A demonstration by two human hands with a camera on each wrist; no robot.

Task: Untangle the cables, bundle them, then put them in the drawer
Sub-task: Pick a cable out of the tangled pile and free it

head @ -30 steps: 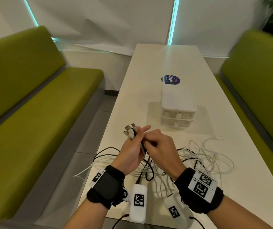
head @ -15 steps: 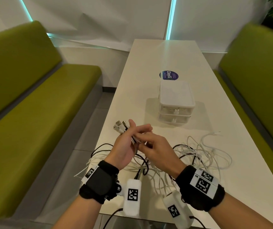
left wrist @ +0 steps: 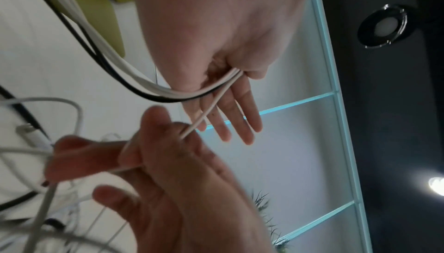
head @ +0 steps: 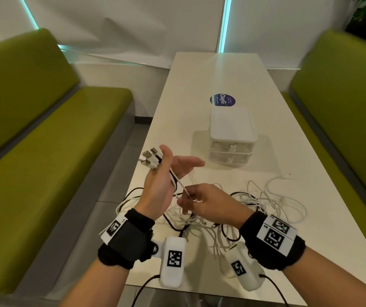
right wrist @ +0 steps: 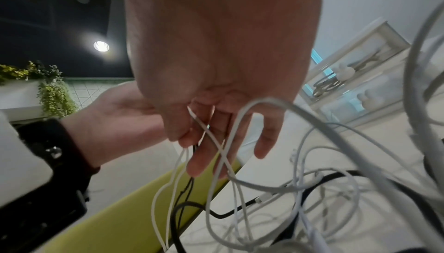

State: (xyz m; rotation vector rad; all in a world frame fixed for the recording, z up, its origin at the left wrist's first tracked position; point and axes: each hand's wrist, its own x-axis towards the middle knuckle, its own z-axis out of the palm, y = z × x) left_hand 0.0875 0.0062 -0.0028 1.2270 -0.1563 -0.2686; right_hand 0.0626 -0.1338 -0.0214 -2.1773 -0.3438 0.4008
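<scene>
My left hand (head: 166,176) is raised over the table's near left, fingers straight and pointing right. Its thumb pins a bunch of white and black cable plug ends (head: 150,157), which stick out to the left. One white cable (head: 178,181) runs taut from that hand down to my right hand (head: 202,202), which pinches it between thumb and fingers. The left wrist view shows the cables (left wrist: 168,93) entering the thumb crook of the left hand (left wrist: 216,48). A tangle of white and black cables (head: 261,204) lies on the table under both hands. The white two-drawer unit (head: 232,138) stands beyond, both drawers shut.
The long white table (head: 222,72) runs away from me, with a round blue sticker (head: 222,100) behind the drawer unit. Green benches flank it, one on the left (head: 44,151) and one on the right (head: 343,107). The table's left edge is close to my left hand.
The hands have come apart. My left fingers have straightened and the right hand has slid back toward me along one white cable, pulling it taut.
</scene>
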